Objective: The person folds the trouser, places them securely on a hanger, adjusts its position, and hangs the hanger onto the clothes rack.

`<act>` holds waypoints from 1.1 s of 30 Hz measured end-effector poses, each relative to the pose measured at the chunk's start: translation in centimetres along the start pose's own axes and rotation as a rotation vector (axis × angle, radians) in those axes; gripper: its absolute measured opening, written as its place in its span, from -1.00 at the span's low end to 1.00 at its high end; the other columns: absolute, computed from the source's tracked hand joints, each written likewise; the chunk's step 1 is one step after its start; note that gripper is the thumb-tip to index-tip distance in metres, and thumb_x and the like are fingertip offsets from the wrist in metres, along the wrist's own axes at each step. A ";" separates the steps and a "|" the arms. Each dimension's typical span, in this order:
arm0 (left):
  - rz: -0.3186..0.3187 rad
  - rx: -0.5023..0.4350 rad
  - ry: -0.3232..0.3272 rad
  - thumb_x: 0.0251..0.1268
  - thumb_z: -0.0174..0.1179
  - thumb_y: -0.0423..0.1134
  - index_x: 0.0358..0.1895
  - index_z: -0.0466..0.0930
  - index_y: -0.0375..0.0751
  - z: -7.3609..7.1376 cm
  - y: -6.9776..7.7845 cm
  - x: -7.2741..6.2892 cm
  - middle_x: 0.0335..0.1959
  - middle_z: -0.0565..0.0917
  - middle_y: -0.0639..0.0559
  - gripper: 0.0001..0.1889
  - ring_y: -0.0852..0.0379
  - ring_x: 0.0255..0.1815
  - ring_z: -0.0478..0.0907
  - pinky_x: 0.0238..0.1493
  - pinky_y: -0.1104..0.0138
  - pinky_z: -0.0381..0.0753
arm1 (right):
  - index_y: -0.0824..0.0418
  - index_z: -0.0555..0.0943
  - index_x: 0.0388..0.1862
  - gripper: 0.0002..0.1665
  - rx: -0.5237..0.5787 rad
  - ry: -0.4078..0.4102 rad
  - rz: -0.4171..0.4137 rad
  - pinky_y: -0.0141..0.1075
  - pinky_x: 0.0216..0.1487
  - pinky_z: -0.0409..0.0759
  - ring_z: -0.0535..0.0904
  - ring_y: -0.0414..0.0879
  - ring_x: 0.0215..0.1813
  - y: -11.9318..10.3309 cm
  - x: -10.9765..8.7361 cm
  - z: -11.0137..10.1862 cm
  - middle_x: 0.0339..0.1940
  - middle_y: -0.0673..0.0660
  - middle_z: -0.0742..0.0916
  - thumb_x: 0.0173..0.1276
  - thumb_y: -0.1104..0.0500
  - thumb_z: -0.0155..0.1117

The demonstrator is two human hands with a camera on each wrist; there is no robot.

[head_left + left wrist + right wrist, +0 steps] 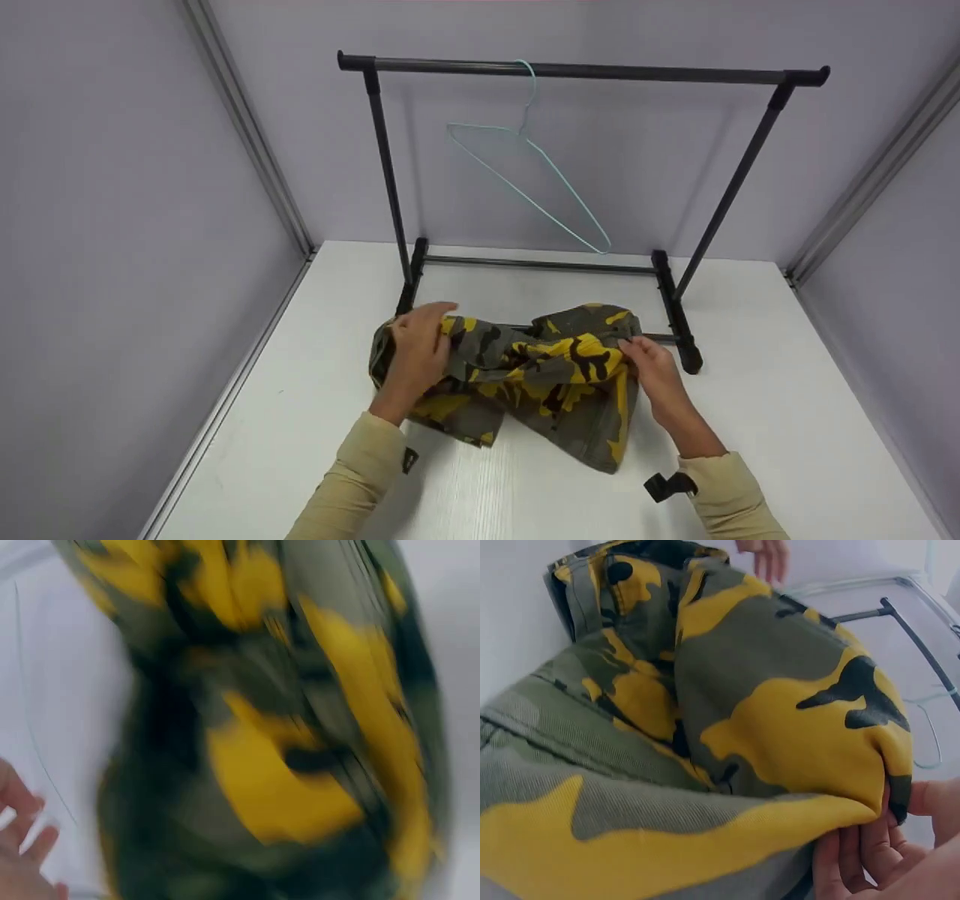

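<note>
A camouflage garment (555, 375) in grey-green, yellow and black lies bunched over the white table; its folds hide what kind it is. At its right end my right hand (656, 375) pinches the cloth between thumb and fingers. The right wrist view shows that hand (885, 855) holding a folded edge of the fabric. Over the garment's left end is my left hand (420, 352), its fingers extended. In the left wrist view the left hand (22, 840) has spread, loosely bent fingers apart from the blurred cloth (262, 765).
A black garment rack (600, 71) stands behind, its lower bar (540, 263) near the table (300, 390). From the top rail hangs a thin light-teal hanger (555, 172), tilted down to the right. Grey panels (135, 225) enclose the sides and back.
</note>
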State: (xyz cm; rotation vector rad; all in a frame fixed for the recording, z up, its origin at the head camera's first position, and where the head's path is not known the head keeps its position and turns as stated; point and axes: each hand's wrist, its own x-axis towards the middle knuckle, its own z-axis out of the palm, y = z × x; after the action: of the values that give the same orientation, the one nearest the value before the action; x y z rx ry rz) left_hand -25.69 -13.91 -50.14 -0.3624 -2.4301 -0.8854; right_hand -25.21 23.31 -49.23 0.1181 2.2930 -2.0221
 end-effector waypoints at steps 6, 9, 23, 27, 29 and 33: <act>0.044 -0.147 -0.408 0.35 -0.13 0.23 0.41 0.12 0.01 4.0 6.7 -0.9 0.29 0.35 0.13 -0.35 0.13 0.28 0.29 0.26 -0.05 0.11 | 0.30 0.44 -0.24 -0.64 -0.026 -0.002 -0.029 -0.31 -0.24 0.42 0.41 -0.09 -0.28 -0.1 -0.2 3.6 -0.34 0.11 0.49 0.39 -0.02 0.11; -0.008 -0.121 -0.542 0.19 -0.11 0.39 0.39 0.16 0.01 5.9 8.1 -1.3 0.24 0.40 0.15 -0.22 0.14 0.22 0.35 0.24 -0.02 0.14 | 0.29 0.46 -0.25 -0.64 -0.038 -0.045 -0.056 -0.33 -0.29 0.43 0.42 -0.09 -0.30 0.0 -0.3 5.1 -0.36 0.12 0.51 0.38 -0.03 0.12; -0.102 -0.442 -0.439 0.35 0.01 -0.25 0.08 0.36 0.12 6.9 7.6 -1.6 -0.50 0.45 0.15 -0.72 0.22 -0.62 0.31 -0.53 0.38 0.35 | 0.33 0.50 0.05 -0.58 -0.071 0.008 -0.187 -0.25 -0.11 0.56 0.55 -0.07 -0.07 2.5 2.3 0.3 -0.03 0.27 0.60 0.46 0.02 0.00; -0.044 -0.444 -0.408 0.36 0.00 -0.25 0.02 0.40 0.13 6.0 7.9 -0.6 -0.37 0.48 0.17 -0.77 0.21 -0.55 0.35 -0.49 0.37 0.38 | 0.32 0.41 0.17 -0.64 -0.206 0.042 -0.222 -0.11 -0.06 0.54 0.49 0.05 0.01 4.7 4.5 -2.1 0.06 0.30 0.54 0.47 0.20 -0.05; -0.014 -0.438 -0.405 0.38 -0.01 -0.24 0.01 0.40 0.10 5.6 8.2 0.0 -0.29 0.48 0.19 -0.79 0.21 -0.49 0.37 -0.46 0.36 0.40 | 0.31 0.36 0.23 -0.61 -0.255 0.014 -0.223 0.00 -0.03 0.51 0.45 0.18 0.06 5.7 5.5 -3.0 0.11 0.32 0.50 0.46 0.30 -0.09; 0.000 -0.433 -0.409 0.39 -0.02 -0.23 0.01 0.41 0.10 5.4 8.4 0.7 -0.22 0.49 0.21 -0.80 0.22 -0.37 0.41 -0.38 0.36 0.42 | 0.30 0.22 0.35 -0.51 -0.262 -0.098 -0.157 0.08 0.02 0.46 0.37 0.29 0.16 6.9 6.9 -3.7 0.22 0.36 0.39 0.46 0.34 -0.16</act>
State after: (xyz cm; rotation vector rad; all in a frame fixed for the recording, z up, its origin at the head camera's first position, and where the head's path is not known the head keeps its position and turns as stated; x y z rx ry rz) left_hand -24.84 -4.06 -48.93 -0.7648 -2.5771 -1.4616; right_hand -31.29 27.91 -56.36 -0.1782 2.5468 -1.7239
